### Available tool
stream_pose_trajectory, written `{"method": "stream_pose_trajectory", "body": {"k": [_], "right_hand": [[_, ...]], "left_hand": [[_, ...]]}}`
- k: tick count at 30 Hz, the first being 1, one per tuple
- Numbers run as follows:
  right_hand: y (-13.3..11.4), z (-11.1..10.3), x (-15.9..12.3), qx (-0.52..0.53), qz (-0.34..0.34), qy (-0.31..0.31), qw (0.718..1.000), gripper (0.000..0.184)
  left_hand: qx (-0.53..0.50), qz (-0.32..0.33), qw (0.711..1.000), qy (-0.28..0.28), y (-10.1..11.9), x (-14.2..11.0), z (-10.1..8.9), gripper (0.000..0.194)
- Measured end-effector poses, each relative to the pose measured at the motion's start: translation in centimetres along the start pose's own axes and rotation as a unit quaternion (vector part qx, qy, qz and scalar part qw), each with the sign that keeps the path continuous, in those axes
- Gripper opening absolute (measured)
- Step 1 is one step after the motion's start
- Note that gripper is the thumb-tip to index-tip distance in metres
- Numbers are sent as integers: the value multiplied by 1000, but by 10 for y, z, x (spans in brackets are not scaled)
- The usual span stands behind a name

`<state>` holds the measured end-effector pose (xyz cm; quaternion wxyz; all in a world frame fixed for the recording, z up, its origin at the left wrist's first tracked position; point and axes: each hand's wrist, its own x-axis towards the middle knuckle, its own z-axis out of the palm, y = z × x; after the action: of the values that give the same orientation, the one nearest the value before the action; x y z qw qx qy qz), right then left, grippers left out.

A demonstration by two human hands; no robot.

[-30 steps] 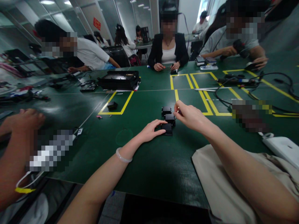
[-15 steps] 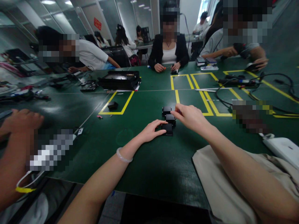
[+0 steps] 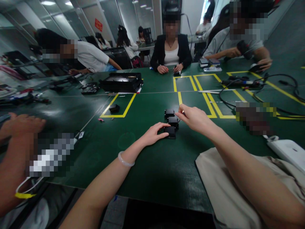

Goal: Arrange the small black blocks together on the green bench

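The left hand (image 3: 153, 133) rests parted fingers on the nearest black block (image 3: 170, 131), on the worktop (image 3: 152, 171); the right hand (image 3: 190, 116) curls by the middle black block (image 3: 172, 120), its grip unclear from here. Light, steady pressure should prevent sliding.

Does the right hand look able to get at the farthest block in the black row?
Probably yes: the right hand is close beside the far block, whose top lies uncovered.

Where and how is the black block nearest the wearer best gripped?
Probably by its left and right sides, coming from the near edge: the black block looks boxy and lies flat, with another block close behind it. The left hand is at its left.
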<state>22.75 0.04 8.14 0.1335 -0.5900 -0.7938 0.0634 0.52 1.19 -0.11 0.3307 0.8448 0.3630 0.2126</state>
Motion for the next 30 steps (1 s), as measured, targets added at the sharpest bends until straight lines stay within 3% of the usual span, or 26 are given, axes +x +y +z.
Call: {"method": "stream_pose_trajectory", "body": {"k": [8, 15, 22, 30], "right_hand": [[11, 0, 2, 32, -25, -23, 999, 18], [1, 0, 0, -11, 9, 10, 1000, 26], [2, 0, -1, 24, -15, -7, 1000, 20], [-1, 0, -1, -15, -3, 5, 1000, 23]], "left_hand": [[-2, 1, 1000, -5, -1, 0, 0, 40], [5, 3, 1000, -4, -2, 0, 0, 39], [8, 3, 1000, -3, -2, 0, 0, 40], [4, 2, 1000, -3, 0, 0, 0, 39]]}}
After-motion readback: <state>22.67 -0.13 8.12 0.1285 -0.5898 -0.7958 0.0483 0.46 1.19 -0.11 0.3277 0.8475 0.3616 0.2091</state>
